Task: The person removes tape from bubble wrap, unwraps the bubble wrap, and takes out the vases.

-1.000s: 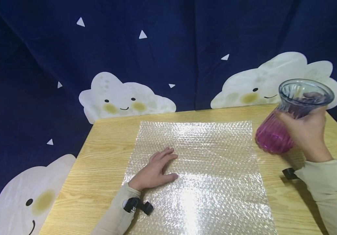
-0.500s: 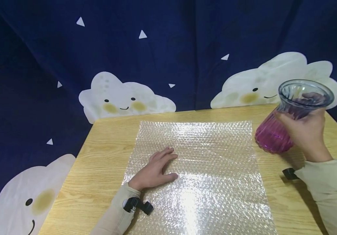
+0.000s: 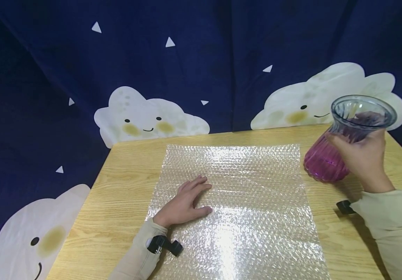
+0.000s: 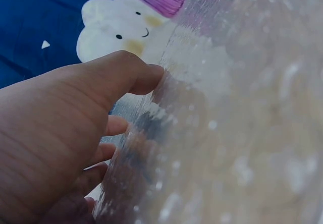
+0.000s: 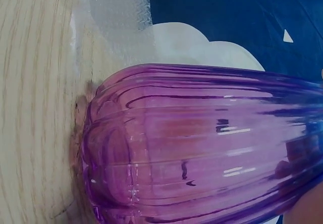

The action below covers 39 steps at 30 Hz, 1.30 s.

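Note:
A ribbed glass vase, purple-pink below and blue-grey at its flared rim, stands on the right of the table. My right hand grips it around the neck, thumb on the near side and the other fingers partly seen through the glass. In the right wrist view the vase body fills most of the picture, its base at the tabletop. A flat sheet of bubble wrap covers the middle of the table. My left hand rests on its left part, fingers spread and fairly straight.
The wooden table carries the sheet and vase. Behind it hangs a dark blue curtain with smiling white clouds and small triangles. A black strap-mounted camera sits on the left wrist, another at the right wrist.

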Each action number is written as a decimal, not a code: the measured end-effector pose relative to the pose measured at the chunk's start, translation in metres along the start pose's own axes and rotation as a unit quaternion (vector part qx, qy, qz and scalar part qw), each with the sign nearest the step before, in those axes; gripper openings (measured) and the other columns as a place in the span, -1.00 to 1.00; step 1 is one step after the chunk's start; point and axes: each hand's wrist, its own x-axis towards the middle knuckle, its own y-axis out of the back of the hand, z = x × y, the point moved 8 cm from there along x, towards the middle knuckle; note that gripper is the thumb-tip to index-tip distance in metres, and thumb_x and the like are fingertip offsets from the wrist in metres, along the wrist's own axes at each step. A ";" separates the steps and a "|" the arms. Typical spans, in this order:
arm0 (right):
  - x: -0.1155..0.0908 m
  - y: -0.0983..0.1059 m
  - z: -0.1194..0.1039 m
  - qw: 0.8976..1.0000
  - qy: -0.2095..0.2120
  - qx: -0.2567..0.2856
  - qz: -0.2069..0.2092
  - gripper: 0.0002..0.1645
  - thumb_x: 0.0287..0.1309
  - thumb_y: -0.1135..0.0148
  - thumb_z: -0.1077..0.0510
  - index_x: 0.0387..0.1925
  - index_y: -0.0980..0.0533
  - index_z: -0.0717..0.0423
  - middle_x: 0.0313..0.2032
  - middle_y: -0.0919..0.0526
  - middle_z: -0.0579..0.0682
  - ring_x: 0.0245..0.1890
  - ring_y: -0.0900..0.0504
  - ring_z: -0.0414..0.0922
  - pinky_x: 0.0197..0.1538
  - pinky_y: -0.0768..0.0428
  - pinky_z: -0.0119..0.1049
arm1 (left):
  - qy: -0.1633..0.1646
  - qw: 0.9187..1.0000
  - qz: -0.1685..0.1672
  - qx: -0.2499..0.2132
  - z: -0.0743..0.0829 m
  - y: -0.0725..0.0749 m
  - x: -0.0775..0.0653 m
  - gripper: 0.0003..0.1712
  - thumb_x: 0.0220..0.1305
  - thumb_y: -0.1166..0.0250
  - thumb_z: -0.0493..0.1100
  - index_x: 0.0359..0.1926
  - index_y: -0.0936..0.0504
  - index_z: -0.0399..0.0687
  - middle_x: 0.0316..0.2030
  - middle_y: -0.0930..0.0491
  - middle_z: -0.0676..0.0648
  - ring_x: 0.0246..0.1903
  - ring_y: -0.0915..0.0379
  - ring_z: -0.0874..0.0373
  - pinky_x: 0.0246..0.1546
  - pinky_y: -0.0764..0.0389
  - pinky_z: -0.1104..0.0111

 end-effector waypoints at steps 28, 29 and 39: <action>-0.004 0.000 0.007 0.999 -0.024 -0.044 -0.010 0.06 0.06 -0.48 0.23 0.49 -0.16 -0.37 0.24 -0.47 -0.39 0.30 -0.45 -0.34 0.50 -0.33 -0.48 | 0.003 1.000 0.005 0.001 0.002 0.001 -0.001 -0.14 0.27 -0.35 0.21 0.51 -0.36 0.03 0.62 -0.14 -0.12 0.67 0.08 -0.07 0.67 0.11 -0.15; -0.004 0.000 0.007 0.999 -0.027 -0.044 -0.011 0.06 0.07 -0.48 0.22 0.49 -0.16 -0.37 0.24 -0.47 -0.39 0.30 -0.45 -0.35 0.51 -0.33 -0.48 | 0.004 1.000 0.005 0.002 0.002 0.002 -0.001 -0.14 0.27 -0.35 0.21 0.51 -0.36 0.03 0.62 -0.14 -0.12 0.66 0.08 -0.07 0.67 0.11 -0.16; -0.008 0.001 0.015 0.994 -0.051 -0.068 -0.073 0.01 0.21 -0.46 0.04 0.53 -0.09 -0.43 0.28 -0.41 -0.40 0.35 -0.39 -0.34 0.57 -0.30 -0.41 | 0.007 1.000 0.004 -0.003 0.004 0.004 -0.002 -0.14 0.28 -0.32 0.23 0.52 -0.35 0.03 0.62 -0.14 -0.13 0.66 0.07 -0.07 0.66 0.08 -0.18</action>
